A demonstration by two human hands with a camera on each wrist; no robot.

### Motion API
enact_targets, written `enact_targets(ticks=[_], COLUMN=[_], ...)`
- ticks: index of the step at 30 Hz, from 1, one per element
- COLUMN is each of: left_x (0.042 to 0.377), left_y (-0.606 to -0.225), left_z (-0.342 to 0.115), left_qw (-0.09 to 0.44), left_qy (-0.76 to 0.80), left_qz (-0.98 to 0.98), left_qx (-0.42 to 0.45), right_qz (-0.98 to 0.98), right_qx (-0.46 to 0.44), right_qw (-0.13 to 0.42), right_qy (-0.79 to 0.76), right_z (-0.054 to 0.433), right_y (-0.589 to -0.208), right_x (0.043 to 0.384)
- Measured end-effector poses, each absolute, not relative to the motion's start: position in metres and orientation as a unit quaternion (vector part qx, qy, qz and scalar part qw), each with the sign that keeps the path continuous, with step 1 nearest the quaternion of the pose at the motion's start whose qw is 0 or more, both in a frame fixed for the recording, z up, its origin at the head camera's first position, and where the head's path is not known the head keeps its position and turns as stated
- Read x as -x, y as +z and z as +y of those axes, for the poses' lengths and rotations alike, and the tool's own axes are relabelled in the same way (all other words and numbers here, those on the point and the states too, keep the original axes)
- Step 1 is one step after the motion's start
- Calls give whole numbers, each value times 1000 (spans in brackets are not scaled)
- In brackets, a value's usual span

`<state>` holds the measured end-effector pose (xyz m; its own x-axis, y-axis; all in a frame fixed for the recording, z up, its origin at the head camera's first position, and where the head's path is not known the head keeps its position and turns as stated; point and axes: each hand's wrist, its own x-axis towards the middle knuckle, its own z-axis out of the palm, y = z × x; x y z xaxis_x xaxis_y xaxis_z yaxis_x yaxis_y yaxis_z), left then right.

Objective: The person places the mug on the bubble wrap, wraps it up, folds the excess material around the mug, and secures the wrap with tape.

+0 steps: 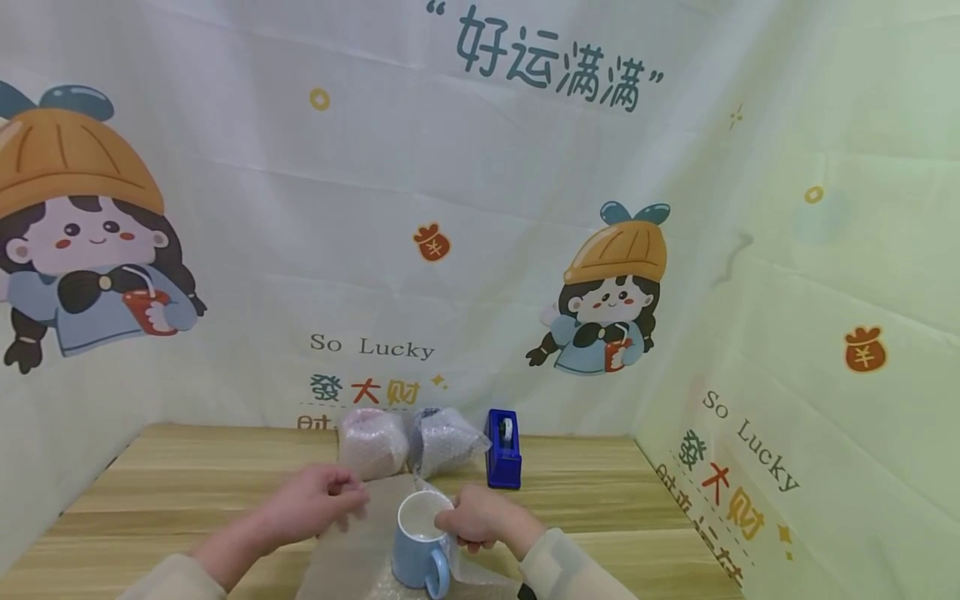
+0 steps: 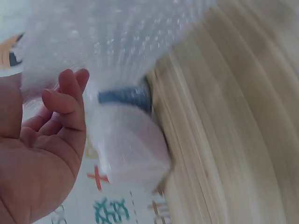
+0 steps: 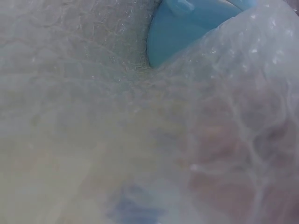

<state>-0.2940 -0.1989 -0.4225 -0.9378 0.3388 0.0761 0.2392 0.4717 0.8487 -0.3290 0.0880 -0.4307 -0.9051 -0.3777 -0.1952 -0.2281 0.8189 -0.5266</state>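
Observation:
A light blue mug (image 1: 412, 554) with a white inside stands upright on a sheet of bubble wrap (image 1: 341, 562), its handle toward the front. My right hand (image 1: 483, 517) grips the wrap at the right of the mug, its fingertips right at the rim. In the right wrist view, raised bubble wrap (image 3: 224, 70) covers part of the mug (image 3: 182, 35) and blurs the fingers behind it. Left of the mug, my left hand (image 1: 318, 500) hovers over the sheet with loosely bent fingers. The left wrist view shows these fingers (image 2: 67, 100) beside the wrap (image 2: 107, 37).
Two bubble-wrapped bundles, one pinkish (image 1: 372, 446) and one bluish-grey (image 1: 442, 442), sit at the back of the wooden table (image 1: 225, 467). To their right stands a blue tape dispenser (image 1: 503, 450) with a roll in it. A printed cloth (image 1: 360, 275) hangs behind and at the right.

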Motion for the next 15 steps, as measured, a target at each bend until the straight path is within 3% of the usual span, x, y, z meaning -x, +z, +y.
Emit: enact_targets(ticks=[9, 15], left_x=[289, 289], left_y=[-424, -425], left_z=[-151, -144], left_qw=[42, 51], left_qy=[517, 491], left_qz=[831, 840], left_qx=[-203, -227], right_qz=[943, 944], right_qx=[159, 153], right_qw=[151, 157], right_qy=[-250, -247], right_z=[88, 88], right_y=[-431, -429], right_x=[329, 330])
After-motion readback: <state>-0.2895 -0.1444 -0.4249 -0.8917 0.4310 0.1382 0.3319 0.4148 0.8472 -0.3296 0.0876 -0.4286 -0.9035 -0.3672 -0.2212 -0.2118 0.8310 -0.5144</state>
